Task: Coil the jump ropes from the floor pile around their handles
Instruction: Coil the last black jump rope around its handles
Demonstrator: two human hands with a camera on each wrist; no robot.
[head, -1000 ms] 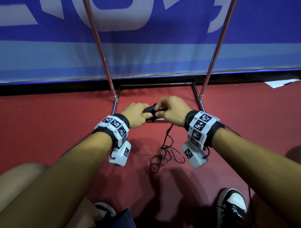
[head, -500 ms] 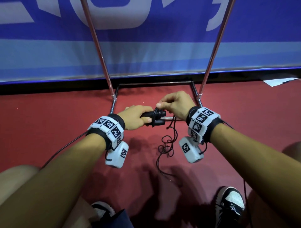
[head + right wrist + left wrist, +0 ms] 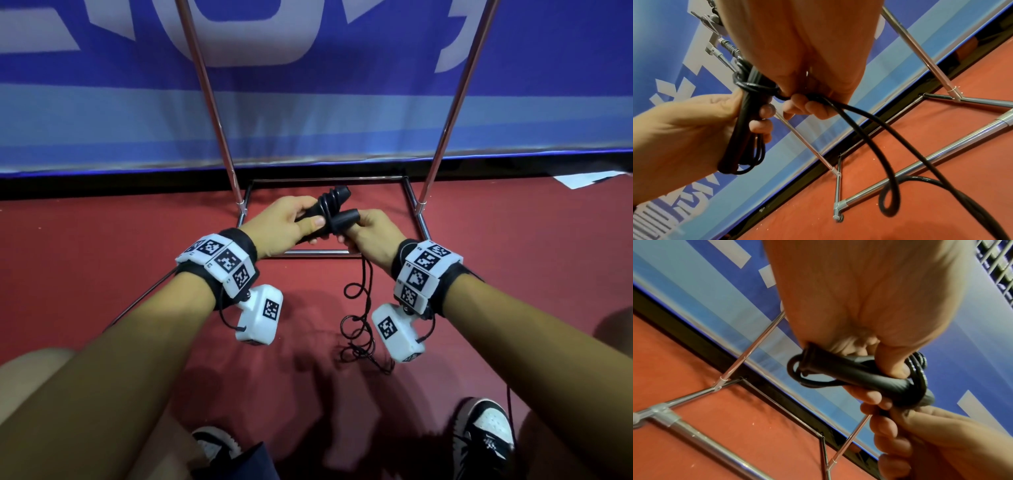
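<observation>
Two black jump rope handles (image 3: 334, 214) are held together above the red floor, with several turns of black rope around their middle. My left hand (image 3: 284, 222) grips the handles (image 3: 859, 374) with fingers and thumb curled round them. My right hand (image 3: 371, 228) pinches the black rope (image 3: 818, 97) just right of the handles (image 3: 744, 123). From that hand the loose rope (image 3: 359, 322) hangs down in loops and curls to the floor (image 3: 888, 191).
A chrome rack frame (image 3: 342, 253) stands on the floor right behind the hands, with two slanted poles (image 3: 212, 102) rising from it. A blue banner wall (image 3: 308, 120) closes the back. My shoes (image 3: 483, 438) are at the bottom edge.
The handles have tilted from lying level to pointing up and away. My right hand has swung from above the handles to below right of them, drawing the rope round. The floor loops have shifted right.
</observation>
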